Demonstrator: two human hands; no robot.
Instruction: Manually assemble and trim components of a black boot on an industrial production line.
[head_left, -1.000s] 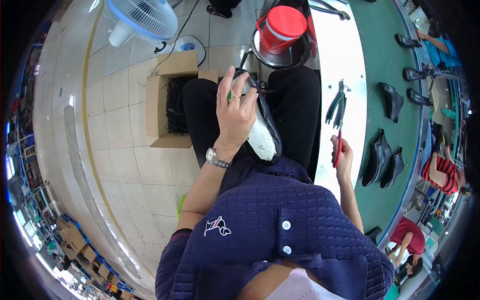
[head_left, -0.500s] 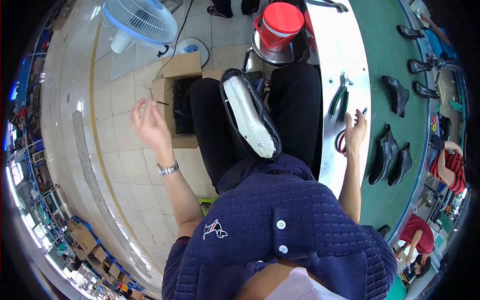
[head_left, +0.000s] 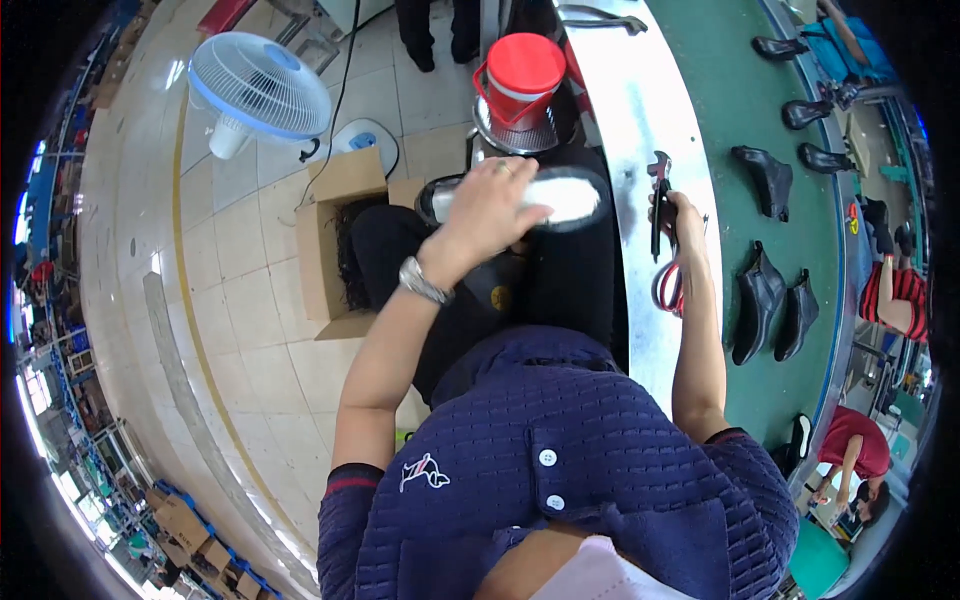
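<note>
A black shoe [head_left: 568, 200] lies across my thighs with its pale underside up, slightly blurred. My left hand [head_left: 488, 212] reaches across its middle, fingers toward the far edge and thumb at the near side, hiding part of it. On the bench at the right, my right hand [head_left: 686, 222] is closed around dark-handled pliers [head_left: 657, 205], their metal head pointing away from me. The palm hides part of the handles. Beside my right wrist lies a red-rimmed ring-shaped thing [head_left: 668, 288], which I cannot identify.
An open cardboard box [head_left: 318, 262] with dark stuff inside stands left of my legs. Ahead are a fan [head_left: 262, 85] and a red lidded bucket [head_left: 525, 75] on a stool. Black boots [head_left: 758, 305] stand on the green belt [head_left: 715, 375] beyond the metal bench [head_left: 650, 345].
The shoe has turned from lengthwise to crosswise and moved farther from me. My left hand came from the left onto it. My right hand has closed on the pliers, which now point straight away.
</note>
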